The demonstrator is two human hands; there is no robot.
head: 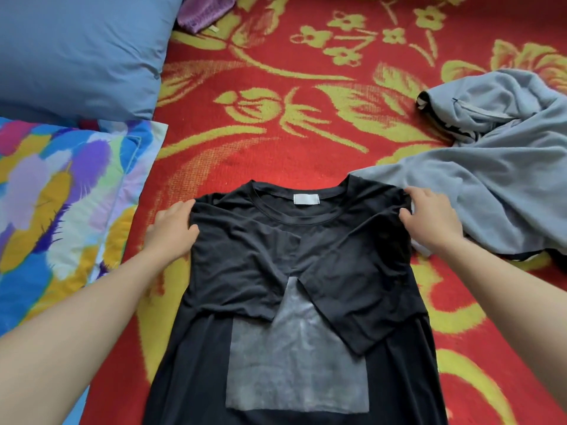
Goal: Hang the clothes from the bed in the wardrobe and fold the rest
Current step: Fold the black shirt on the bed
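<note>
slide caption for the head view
Left hand and right hand grip the shoulders of a black t-shirt, sleeves folded inward, on a red floral blanket beside a crumpled grey garment.

T-shirt (245, 256) in left hand (171, 225), right hand (432, 219)

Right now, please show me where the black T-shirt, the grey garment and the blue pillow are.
black T-shirt (245, 265): head view, folded-in sleeve.
grey garment (506, 185): head view, crumpled middle.
blue pillow (82, 50): head view, its middle.

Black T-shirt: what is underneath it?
The black T-shirt lies on the red floral blanket, which shows all around it. One shoulder meets the grey garment; whether that garment reaches beneath is hidden by the black cloth.
</note>
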